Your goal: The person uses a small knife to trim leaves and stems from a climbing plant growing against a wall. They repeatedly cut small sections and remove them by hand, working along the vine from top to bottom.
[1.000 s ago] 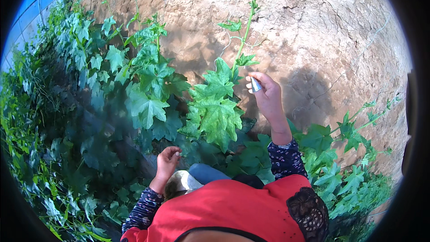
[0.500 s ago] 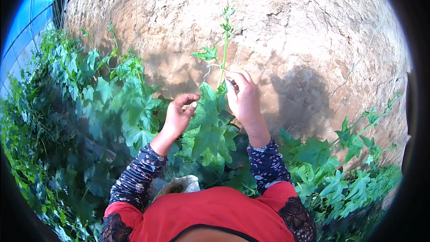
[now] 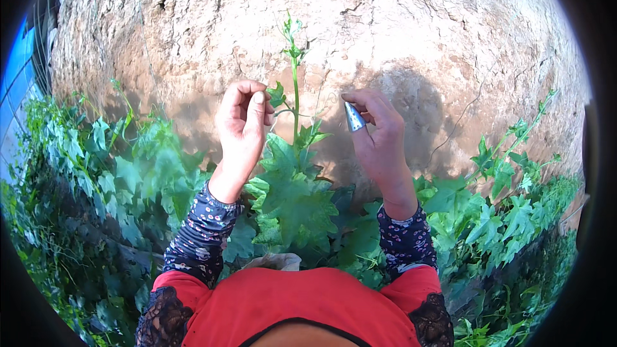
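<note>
An upright green vine shoot [image 3: 295,83] stands between my hands, with a broad lobed leaf [image 3: 295,202] below it. My left hand [image 3: 241,115] is closed left of the stem, thumb and fingertips against a small leaf [image 3: 276,94]; whether they grip it I cannot tell. To the right of the stem, my right hand [image 3: 382,125] is curled closed, apart from the shoot. A pointed silver metal thumb cap [image 3: 353,117] sits on its thumb, close to the index finger. Anything pinched there is too small to make out. Thin tendrils reach out from the stem at hand height.
A rough, cracked earthen wall [image 3: 411,19] rises behind the shoot. Dense vine foliage [image 3: 96,180] spreads at left, and more leafy vines [image 3: 495,218] climb at right. A pale bag edge [image 3: 275,261] shows at my front. Something blue [image 3: 18,58] stands far left.
My left hand has risen to the small leaf. My right hand has drawn away from the stem to the right. The view has shifted, and the shoot appears further left.
</note>
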Demonstrator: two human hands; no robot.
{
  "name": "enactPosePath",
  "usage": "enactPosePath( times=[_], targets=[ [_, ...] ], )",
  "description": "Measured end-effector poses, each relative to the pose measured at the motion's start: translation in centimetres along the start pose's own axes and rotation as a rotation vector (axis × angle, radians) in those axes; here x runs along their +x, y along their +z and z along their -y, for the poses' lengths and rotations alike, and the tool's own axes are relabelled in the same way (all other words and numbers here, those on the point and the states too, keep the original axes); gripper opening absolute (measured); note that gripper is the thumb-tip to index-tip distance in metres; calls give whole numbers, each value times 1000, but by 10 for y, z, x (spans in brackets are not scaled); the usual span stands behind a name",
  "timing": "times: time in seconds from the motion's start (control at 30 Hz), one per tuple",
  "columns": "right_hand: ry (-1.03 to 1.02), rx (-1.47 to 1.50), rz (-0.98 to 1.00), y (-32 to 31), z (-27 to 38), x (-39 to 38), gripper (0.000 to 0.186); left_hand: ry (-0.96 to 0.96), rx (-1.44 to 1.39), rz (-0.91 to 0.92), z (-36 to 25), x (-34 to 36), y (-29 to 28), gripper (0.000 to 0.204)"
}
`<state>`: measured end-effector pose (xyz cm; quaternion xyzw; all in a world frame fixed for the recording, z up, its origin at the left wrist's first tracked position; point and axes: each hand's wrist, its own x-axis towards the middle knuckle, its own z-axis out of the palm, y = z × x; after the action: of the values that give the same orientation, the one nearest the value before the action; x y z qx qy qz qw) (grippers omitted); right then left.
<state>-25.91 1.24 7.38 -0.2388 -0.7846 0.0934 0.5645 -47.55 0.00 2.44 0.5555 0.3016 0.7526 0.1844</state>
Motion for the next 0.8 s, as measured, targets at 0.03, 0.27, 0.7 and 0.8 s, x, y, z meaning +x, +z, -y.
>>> enactPosePath(
  times=[0.03,0.27,0.7,0.8],
  targets=[
    [-10,-9,-14,4,5,4,23,-40,16,61,0,15,5,16],
    [137,-67,-95,52,19,39,30,-449,46,560,28,87,14,26],
    [-2,-552,152,73,10,38,23,-362,-154,630,29,69,-15,17],
    [-50,-659,-48,64,24,38,18,-329,-78,650,21,64,-11,14]
  ],
)
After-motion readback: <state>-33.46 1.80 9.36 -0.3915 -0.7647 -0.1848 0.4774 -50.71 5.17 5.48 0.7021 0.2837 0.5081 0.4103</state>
